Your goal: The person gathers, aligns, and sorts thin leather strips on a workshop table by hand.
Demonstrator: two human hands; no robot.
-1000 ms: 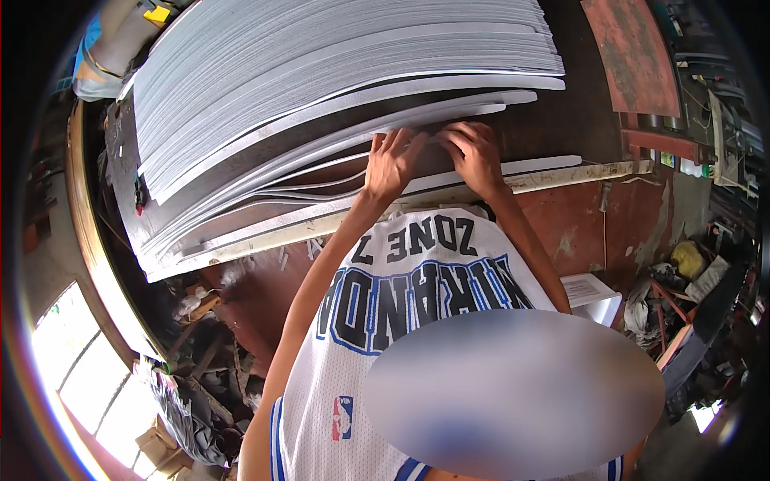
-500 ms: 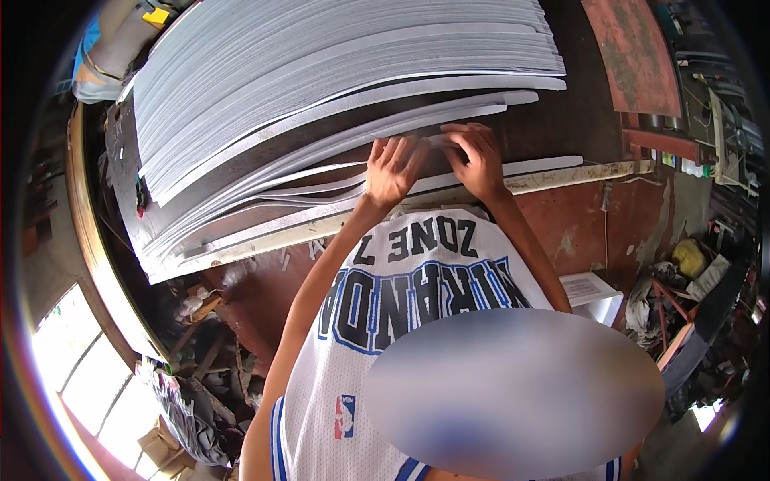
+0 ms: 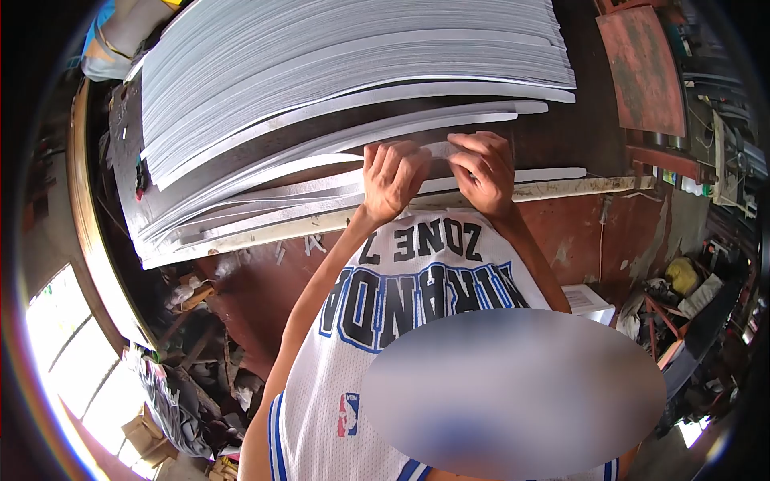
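My left hand (image 3: 391,178) is closed around long white strips near the table's front edge, with its fingers curled over them. A short length of white strip (image 3: 438,150) shows between my two hands. My right hand (image 3: 484,172) pinches the right part of that strip between thumb and fingers. Left of my left hand, several loose strips (image 3: 281,195) fan out and bow toward the table's left corner. Just beyond my hands lie a few more strips (image 3: 449,122). How many strips are inside my left hand is hidden.
A broad stack of white strips (image 3: 353,48) covers the far part of the dark table (image 3: 577,136). One strip (image 3: 545,174) lies along the pale front edge. A reddish board (image 3: 642,72) is at the right, and a white box (image 3: 588,303) stands below the table.
My hands have drawn slightly apart, and more of the strip shows between them. The loose strips by my left hand have shifted. The whole view has tilted a little.
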